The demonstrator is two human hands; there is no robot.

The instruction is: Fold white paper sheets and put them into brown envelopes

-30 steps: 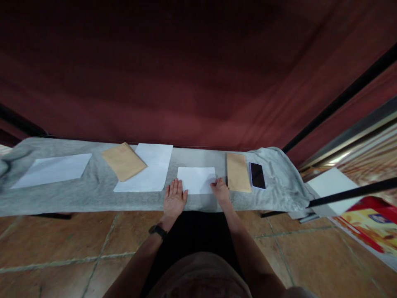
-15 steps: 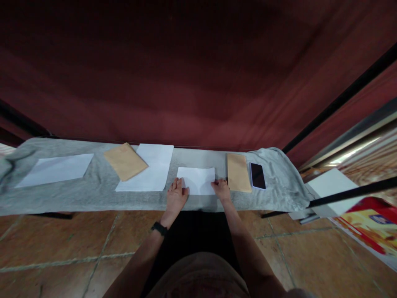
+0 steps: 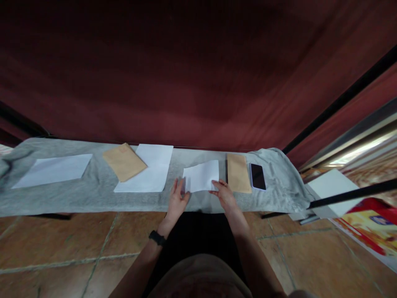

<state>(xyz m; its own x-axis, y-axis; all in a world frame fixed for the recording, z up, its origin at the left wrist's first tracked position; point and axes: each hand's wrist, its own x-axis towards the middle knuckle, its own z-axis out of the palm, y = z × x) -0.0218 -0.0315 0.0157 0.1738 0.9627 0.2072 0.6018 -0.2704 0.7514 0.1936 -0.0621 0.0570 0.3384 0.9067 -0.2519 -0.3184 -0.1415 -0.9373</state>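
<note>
1. Both hands are at the small white sheet [image 3: 202, 176], just below the centre of the frame. Right hand [image 3: 228, 199] pinches its lower right part between thumb and fingers; left hand [image 3: 176, 203] has its fingers parted at the left edge, and whether they grip or only touch cannot be told.

2. The sheet sits slightly askew and looks bowed, its right side higher in the frame than its left. If the hands pull unevenly, it could twist or crease; the thin paper would offer little resistance.

3. If the left hand has only light contact, that edge could slip away and leave the sheet swinging from the right-hand pinch.

4. Right of centre, the brown envelope [image 3: 238, 174] lies just beside the right knuckles. A sideways sweep could nudge it towards the phone [image 3: 258, 176], which lies close by on its right.

5. Left of centre, the larger white paper [image 3: 156, 171] lies near the left fingers, partly under the tilted envelope [image 3: 124, 162]. A careless brush could shift both.

6. Soft grey cloth [image 3: 102, 201] lies beneath everything; dragging a wrist over it could ruck it and disturb the papers.
</note>
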